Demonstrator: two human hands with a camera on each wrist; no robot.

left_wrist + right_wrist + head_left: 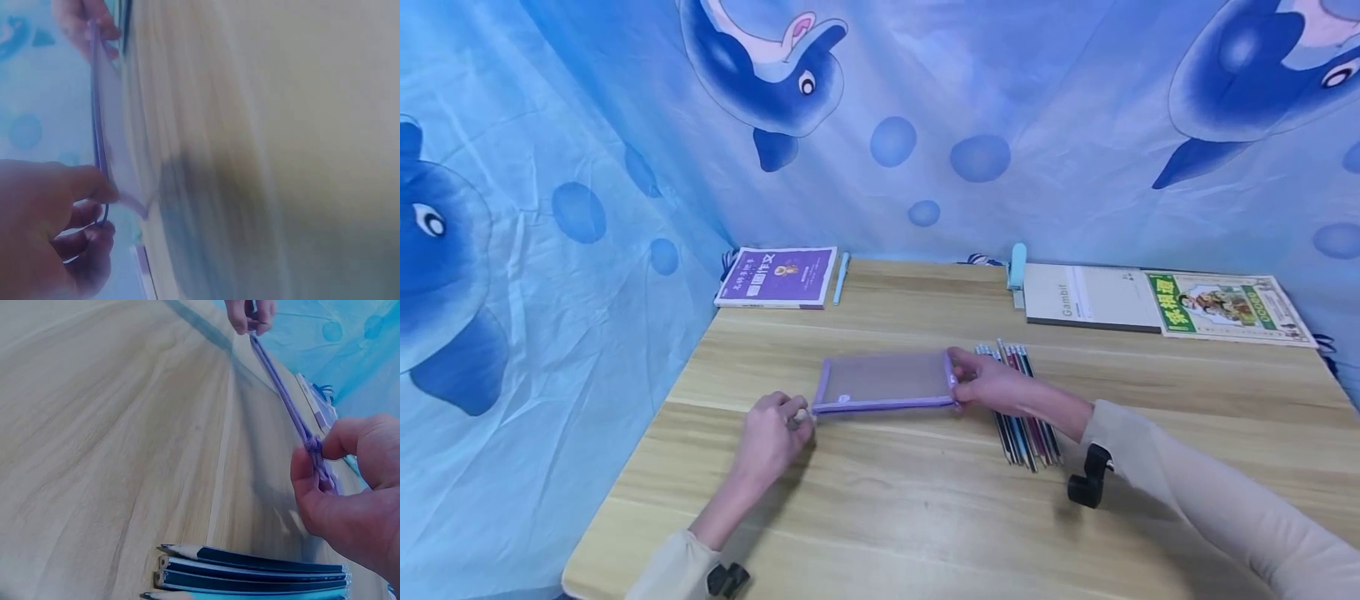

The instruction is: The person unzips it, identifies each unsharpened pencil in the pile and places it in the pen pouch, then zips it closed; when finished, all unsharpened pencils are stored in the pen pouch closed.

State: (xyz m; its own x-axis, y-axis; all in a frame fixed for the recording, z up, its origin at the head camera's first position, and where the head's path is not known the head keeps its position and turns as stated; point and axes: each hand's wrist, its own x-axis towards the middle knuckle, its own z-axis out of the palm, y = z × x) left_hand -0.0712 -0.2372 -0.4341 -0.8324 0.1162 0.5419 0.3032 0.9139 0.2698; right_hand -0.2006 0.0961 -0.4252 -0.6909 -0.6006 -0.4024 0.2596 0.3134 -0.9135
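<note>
Our left hand (772, 433) pinches the zipper pull of the pouch (883, 381); our right hand (992, 383) grips its right end, steadying it beside the pencils (1026, 417).

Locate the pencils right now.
Head view: the pencils lie bundled on the table, right of the pouch, partly under the right hand.

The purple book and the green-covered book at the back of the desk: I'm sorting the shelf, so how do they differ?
The purple book lies at the back left with a light blue pen beside it; the green-covered book lies at the back right, touching a grey notebook. The purple book's cover is mostly one colour; the green-covered book carries a picture on a pale ground. Both lie flat, closed, on the wooden desk.
</note>
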